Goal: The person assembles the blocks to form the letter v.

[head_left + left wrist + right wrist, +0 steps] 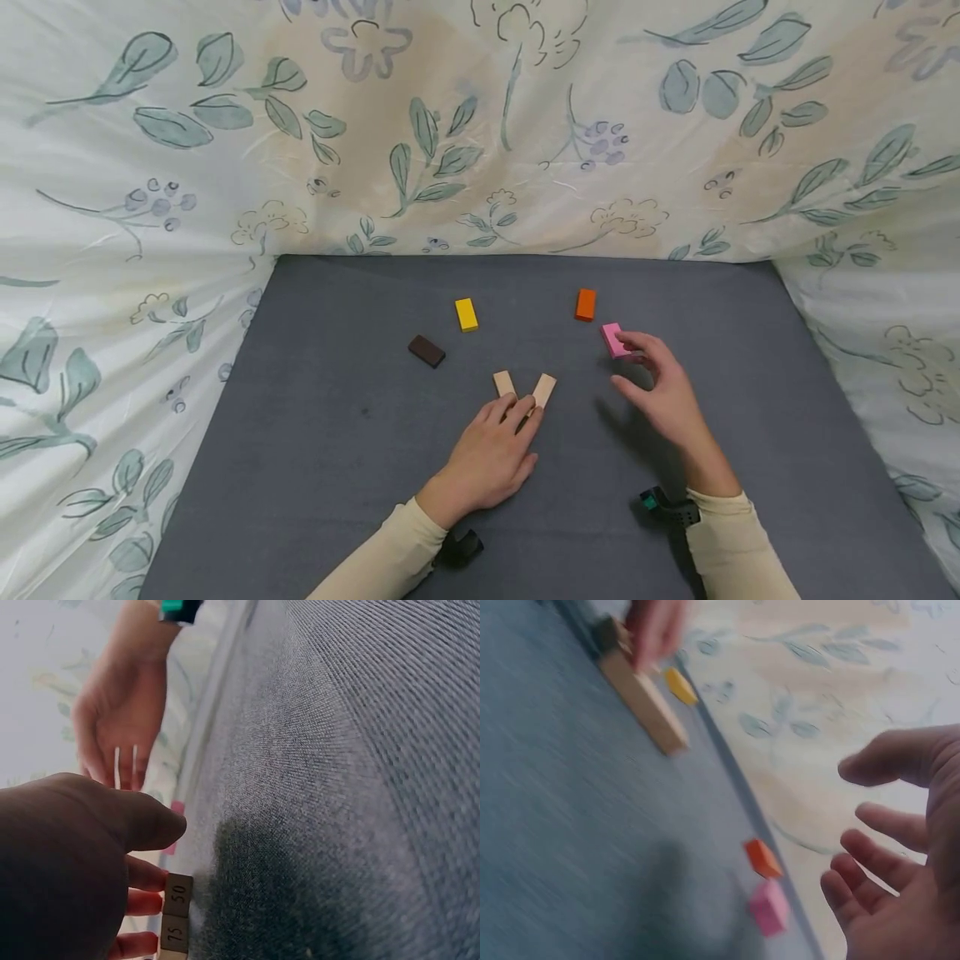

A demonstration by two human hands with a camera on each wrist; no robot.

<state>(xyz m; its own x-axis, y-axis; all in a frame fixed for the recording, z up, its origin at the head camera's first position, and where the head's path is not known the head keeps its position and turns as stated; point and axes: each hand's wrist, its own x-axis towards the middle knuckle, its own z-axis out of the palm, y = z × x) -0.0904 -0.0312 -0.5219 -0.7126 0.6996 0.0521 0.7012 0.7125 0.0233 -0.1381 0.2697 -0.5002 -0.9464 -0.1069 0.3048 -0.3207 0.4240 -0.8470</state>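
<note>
My left hand point(487, 458) reaches over two plain wooden blocks, its fingertips resting at their near ends. One block point(505, 383) leans left and the other point(543, 390) leans right, so their far ends spread apart. In the left wrist view, the end faces carry printed numbers, 50 on one block point(178, 895) and 75 on its neighbour point(175, 934). The right hand point(663, 392) hovers close to a pink block point(612, 340), fingers loosely bent and thumb apart. From the right wrist, a gap shows between those fingers and the pink block point(769, 907).
An orange block point(586, 305) lies just behind the pink one. Further left are a yellow block point(467, 315) and a dark brown block point(427, 351). The grey cloth surface point(315, 467) ends at a floral curtain point(480, 167) behind and at both sides.
</note>
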